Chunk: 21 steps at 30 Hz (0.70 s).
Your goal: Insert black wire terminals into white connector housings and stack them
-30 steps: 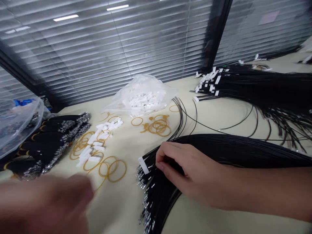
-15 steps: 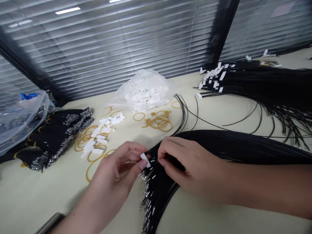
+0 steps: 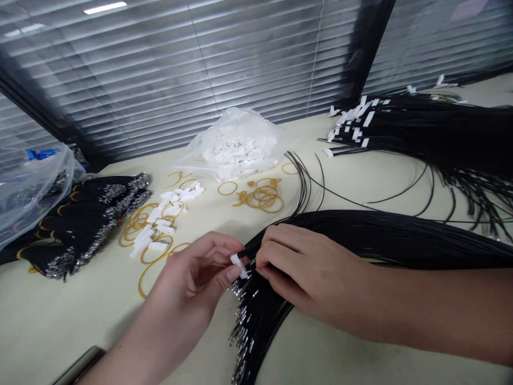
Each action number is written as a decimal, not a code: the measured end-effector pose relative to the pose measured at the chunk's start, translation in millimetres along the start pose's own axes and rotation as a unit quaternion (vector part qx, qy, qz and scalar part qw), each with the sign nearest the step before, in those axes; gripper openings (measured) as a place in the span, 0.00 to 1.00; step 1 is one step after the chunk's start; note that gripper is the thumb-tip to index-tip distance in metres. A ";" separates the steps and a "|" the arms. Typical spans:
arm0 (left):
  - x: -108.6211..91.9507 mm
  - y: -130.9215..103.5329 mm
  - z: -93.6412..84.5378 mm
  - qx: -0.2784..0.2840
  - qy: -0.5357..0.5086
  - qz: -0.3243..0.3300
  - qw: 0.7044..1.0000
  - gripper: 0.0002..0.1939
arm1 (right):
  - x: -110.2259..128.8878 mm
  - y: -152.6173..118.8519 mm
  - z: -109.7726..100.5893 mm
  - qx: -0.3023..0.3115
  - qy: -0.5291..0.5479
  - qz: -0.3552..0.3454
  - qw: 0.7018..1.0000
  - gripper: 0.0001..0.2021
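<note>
Between the thumb and fingers of my left hand [image 3: 208, 272] is a small white connector housing [image 3: 239, 265]. My right hand [image 3: 308, 262] is closed in a pinch just right of it, on a thin black wire whose metal-tipped end points at the housing. Whether the tip has entered the housing I cannot tell. Beneath both hands lies a thick bundle of black wires [image 3: 360, 230], its metal-tipped ends [image 3: 242, 331] fanned out toward the front. Several loose white housings [image 3: 160, 224] lie left of my left hand.
A clear bag of white housings [image 3: 240, 149] stands by the blinds. Yellow rubber bands [image 3: 262, 197] lie before it. Banded black wire bundles [image 3: 92, 214] and a plastic bag [image 3: 32, 187] are at left. Wires with white housings [image 3: 401, 123] lie at back right. A dark-edged object [image 3: 82, 363] is at bottom left.
My right hand has shifted slightly left, bringing the wire end closer to the white housing. My left hand keeps its hold. The view has tilted a little.
</note>
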<state>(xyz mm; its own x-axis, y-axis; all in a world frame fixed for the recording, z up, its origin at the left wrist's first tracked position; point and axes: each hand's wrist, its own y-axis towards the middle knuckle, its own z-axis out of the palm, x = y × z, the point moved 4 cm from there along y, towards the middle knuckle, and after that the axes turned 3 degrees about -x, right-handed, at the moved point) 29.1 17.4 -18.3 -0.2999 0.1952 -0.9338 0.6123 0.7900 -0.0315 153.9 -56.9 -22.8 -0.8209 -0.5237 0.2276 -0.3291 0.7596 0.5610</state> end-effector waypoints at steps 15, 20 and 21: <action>-0.1 0.5 3.5 0.000 -0.045 -0.033 0.998 0.04 | 0.9 -4.0 5.1 0.013 -0.018 -0.031 0.999 0.05; 1.0 -2.0 4.7 -0.021 -0.080 -0.041 0.996 0.08 | 4.9 -3.1 4.8 0.008 -0.059 -0.059 0.997 0.06; 1.2 -1.7 4.2 -0.022 -0.085 -0.043 0.995 0.09 | 5.7 -2.9 4.0 0.012 -0.061 -0.058 0.996 0.06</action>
<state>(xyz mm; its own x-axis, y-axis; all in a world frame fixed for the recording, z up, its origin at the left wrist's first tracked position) 30.7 13.9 -20.9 -0.2185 0.0280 -0.9754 0.5558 0.8252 -0.1008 148.3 -60.6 -26.4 -0.8268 -0.5591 0.0623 -0.4353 0.7059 0.5588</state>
